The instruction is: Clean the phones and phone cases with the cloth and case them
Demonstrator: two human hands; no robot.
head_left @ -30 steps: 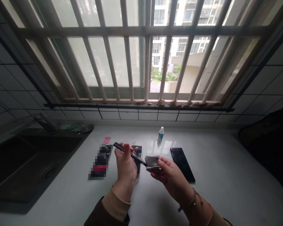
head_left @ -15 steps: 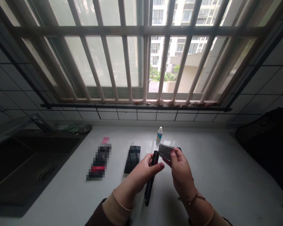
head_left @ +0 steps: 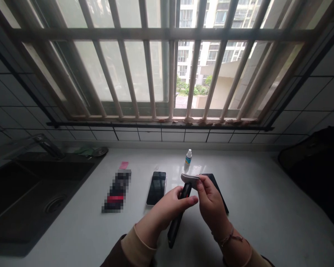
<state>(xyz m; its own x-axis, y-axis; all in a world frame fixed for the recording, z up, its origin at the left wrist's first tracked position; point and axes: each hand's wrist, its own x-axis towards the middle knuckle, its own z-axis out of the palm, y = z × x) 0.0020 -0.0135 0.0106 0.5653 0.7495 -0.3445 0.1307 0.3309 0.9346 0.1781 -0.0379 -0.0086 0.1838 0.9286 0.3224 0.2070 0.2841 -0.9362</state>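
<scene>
My left hand [head_left: 167, 211] grips a dark phone [head_left: 176, 224] edge-on above the white counter [head_left: 253, 207], its top end near my right fingers. My right hand [head_left: 210, 204] pinches a small grey cloth [head_left: 189, 178] against the phone's upper end. A second phone with a light rim [head_left: 156, 183] lies flat just left of my hands. A third black phone [head_left: 215, 185] lies flat behind my right hand, partly hidden by it. A small dropper bottle with a blue label [head_left: 188, 157] stands further back.
A blurred-out dark object [head_left: 117, 191] and a pink slip [head_left: 124, 165] lie to the left. A dark sink [head_left: 30, 193] with a tap fills the left end. A black bag [head_left: 317, 167] sits at the right. A barred window runs along the back wall.
My left hand turned the held phone from lying crosswise to pointing lengthwise toward me and lowered it. My right hand carried the cloth up to the phone's far end.
</scene>
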